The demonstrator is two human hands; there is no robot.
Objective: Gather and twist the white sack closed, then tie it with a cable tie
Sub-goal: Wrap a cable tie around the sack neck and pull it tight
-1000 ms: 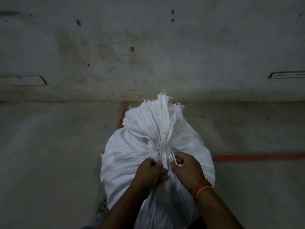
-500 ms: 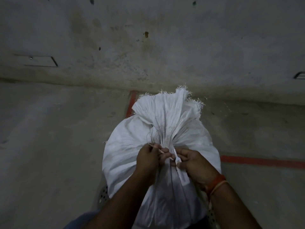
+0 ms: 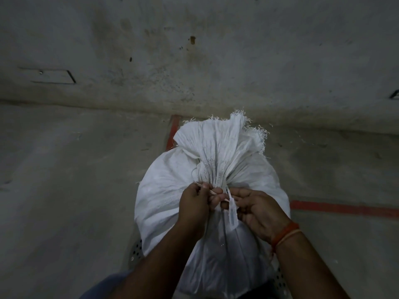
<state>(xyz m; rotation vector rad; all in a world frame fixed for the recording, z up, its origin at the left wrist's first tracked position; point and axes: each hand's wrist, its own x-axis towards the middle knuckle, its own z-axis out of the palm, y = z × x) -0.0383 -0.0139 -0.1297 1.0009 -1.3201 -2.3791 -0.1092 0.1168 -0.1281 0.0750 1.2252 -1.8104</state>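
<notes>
The sack (image 3: 172, 203) looks soft, full, slippery – best held at its bunched neck. There left hand (image 3: 197, 209) pinches the tie (image 3: 232, 212) tail; right hand (image 3: 258, 212) holds its head.

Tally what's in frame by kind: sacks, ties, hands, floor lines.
White sack: 1
Cable tie: 1
Hands: 2, left hand and right hand, both pinching the tie
Red floor lines: 2, one left of the sack, one to its right
Total: 6

stained concrete wall (image 3: 194, 61) | grey floor (image 3: 64, 190) | red floor lines (image 3: 345, 209)
</notes>
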